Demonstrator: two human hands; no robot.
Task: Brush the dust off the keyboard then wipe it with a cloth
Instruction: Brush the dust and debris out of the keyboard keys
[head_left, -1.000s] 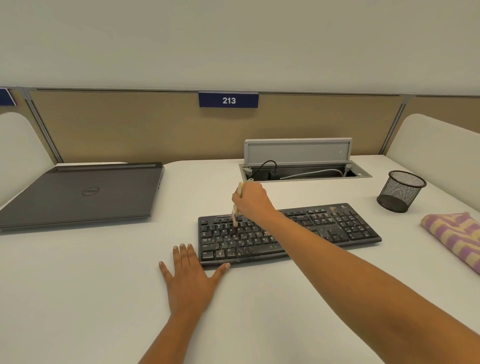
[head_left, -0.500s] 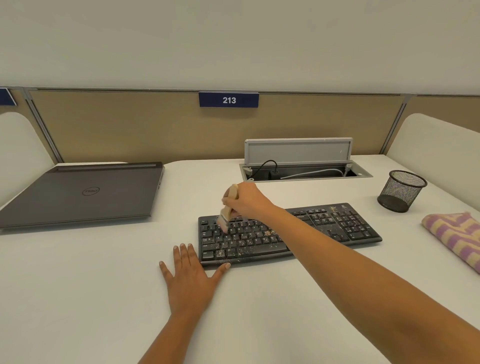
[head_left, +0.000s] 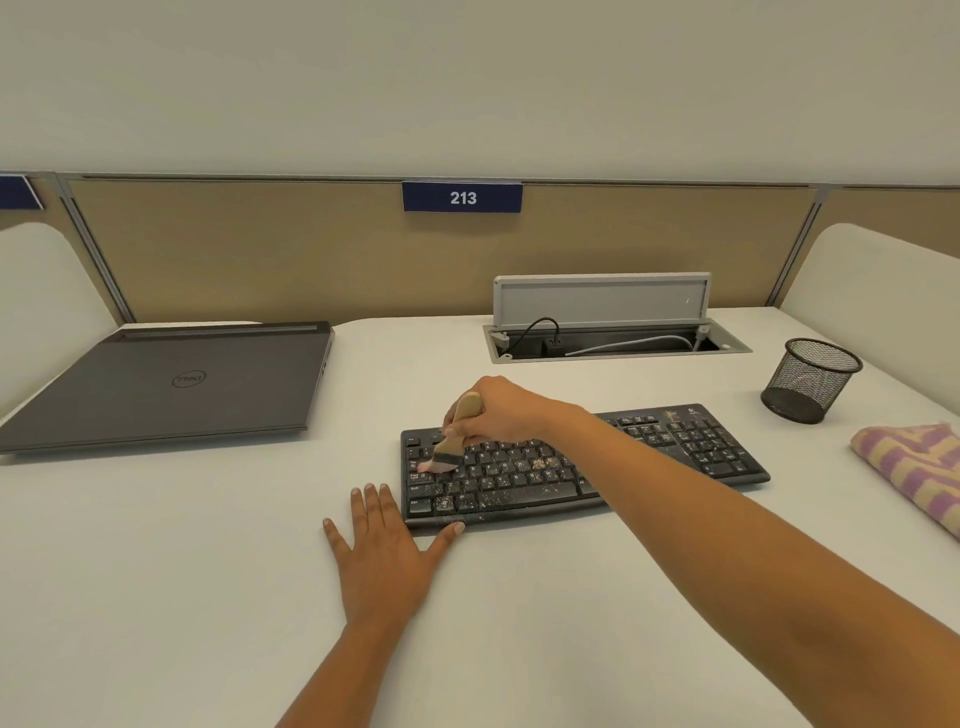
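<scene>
Right hand (head_left: 501, 413) grips the brush (head_left: 457, 431) by its handle. I read the bristles as touching the left-end keys of the keyboard (head_left: 675, 449), though it's blurred there. Left hand (head_left: 382, 551) lies flat on the desk (head_left: 208, 571), fingers straight, thumb tip at the keyboard's front edge. Specks litter the keys. Cloth (head_left: 914, 462) lies far right, near a mesh cup (head_left: 810, 379).

The right forearm (head_left: 701, 519) is covering the middle of the keyboard (head_left: 691, 447), the right hand (head_left: 501, 413) is hiding the middle of the brush (head_left: 445, 457) handle in its grip, the bristles are blurring — and the view's right edge is cutting off the striped cloth (head_left: 909, 462), its left edge the corner of the laptop (head_left: 182, 384).
</scene>
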